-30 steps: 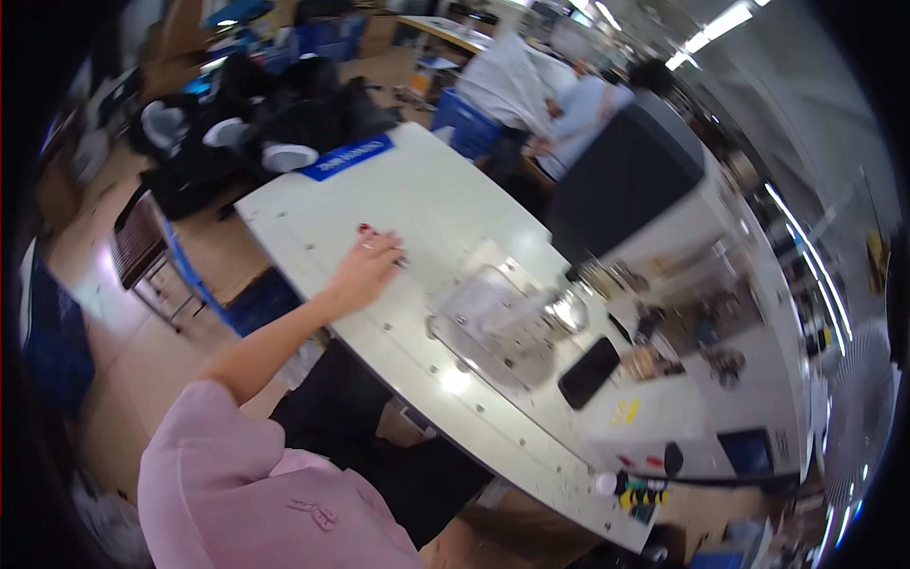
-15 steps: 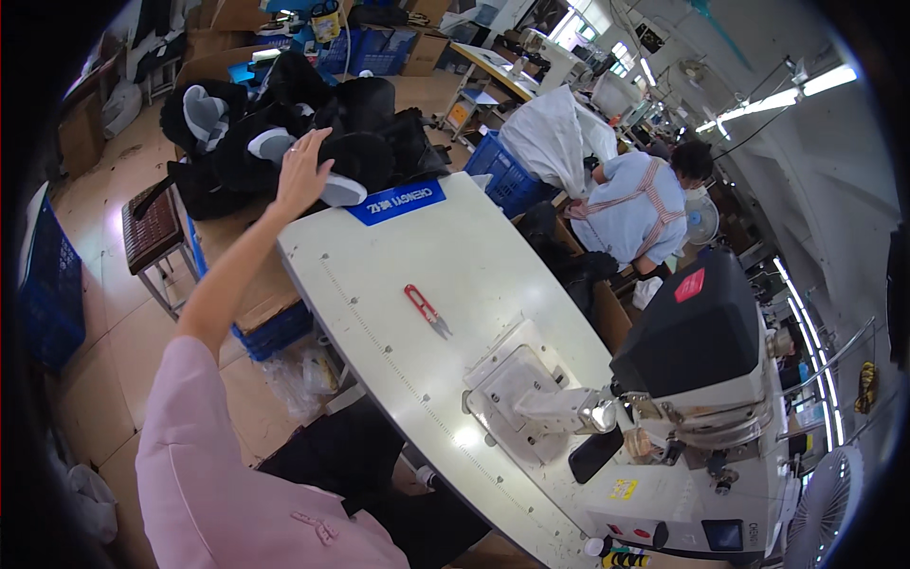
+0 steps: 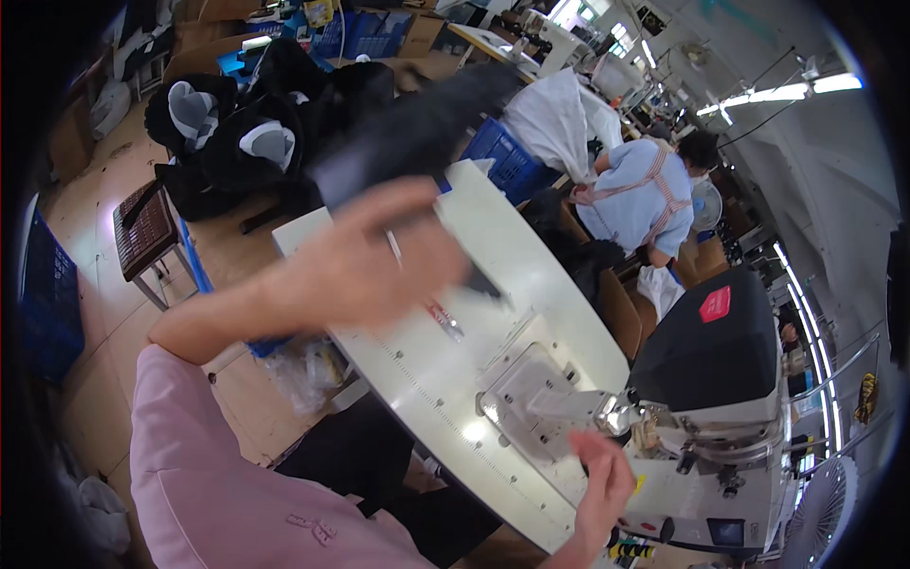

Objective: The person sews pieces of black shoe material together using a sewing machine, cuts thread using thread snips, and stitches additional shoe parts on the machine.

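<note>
Over the white machine table [image 3: 512, 237], my left hand [image 3: 379, 256] is blurred by motion and closed on a black fabric piece [image 3: 422, 123]. The piece stretches up beyond the fingers, and a dark end shows below them; its exact kind is smeared. Under that end, red-handled thread snips [image 3: 444, 318] lie on the tabletop, partly covered. My right hand [image 3: 602, 484] is raised beside the sewing machine [image 3: 711, 351], near its arm and metal plate [image 3: 531, 389]. Its fingers are loosely bent with nothing visible in them.
Black pieces with grey-white linings [image 3: 270, 144] are heaped at the far left. A brown stool [image 3: 147, 232] stands at the left. Beyond the table are a blue crate [image 3: 507, 161], a white sack [image 3: 550, 119] and a co-worker [image 3: 635, 194] bending over.
My left hand has come from the heap toward me and right, bringing a black fabric piece over the table. My right hand has entered beside the machine. The view has shifted slightly.
</note>
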Available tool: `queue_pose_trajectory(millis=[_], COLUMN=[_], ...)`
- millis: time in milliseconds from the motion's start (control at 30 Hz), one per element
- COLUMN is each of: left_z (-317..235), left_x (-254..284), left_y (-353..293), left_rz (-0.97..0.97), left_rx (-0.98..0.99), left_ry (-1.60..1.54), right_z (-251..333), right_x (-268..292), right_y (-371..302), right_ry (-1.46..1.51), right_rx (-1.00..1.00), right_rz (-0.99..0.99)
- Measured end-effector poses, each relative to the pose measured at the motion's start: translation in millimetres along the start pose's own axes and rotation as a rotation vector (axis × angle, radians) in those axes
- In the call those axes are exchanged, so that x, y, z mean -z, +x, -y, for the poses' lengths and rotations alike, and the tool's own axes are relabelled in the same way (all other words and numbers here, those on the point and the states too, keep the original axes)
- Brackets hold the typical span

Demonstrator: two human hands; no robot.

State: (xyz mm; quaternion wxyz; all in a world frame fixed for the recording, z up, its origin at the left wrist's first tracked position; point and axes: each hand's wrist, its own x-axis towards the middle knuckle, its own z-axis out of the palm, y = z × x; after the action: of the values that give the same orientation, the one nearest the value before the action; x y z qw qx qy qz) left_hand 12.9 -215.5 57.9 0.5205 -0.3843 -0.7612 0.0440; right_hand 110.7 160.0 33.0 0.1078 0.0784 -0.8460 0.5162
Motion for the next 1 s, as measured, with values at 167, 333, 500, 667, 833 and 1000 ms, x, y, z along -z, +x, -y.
queue_pose_trajectory(millis=[167, 333, 500, 667, 833, 1000], left_z=[-109, -131, -90, -122, -133, -133], left_x=[9, -21, -29, -115, -139, -138], left_y=[3, 34, 80, 84, 86, 111], left_rz=[0.04, 0.123, 0.151, 0.354, 0.621, 0.659], left_rx=[-0.357, -0.32, 0.204, 0.716, 0.683, 0.8], left_ry=[-0.757, -1.433, -1.994, -1.647, -1.942, -1.729], right_z=[-26, -30, -28, -40, -55, -66], right_x=[-89, -83, -69, -60, -39, 3], right_y=[23, 1, -1, -13, -7, -1], right_ry=[0.26, 0.348, 0.846, 0.847, 0.929, 0.732], right_rx=[-0.115, -0.297, -0.297, -0.154, -0.085, -0.236], right_rz=[0.144, 0.108, 0.22, 0.229, 0.34, 0.356])
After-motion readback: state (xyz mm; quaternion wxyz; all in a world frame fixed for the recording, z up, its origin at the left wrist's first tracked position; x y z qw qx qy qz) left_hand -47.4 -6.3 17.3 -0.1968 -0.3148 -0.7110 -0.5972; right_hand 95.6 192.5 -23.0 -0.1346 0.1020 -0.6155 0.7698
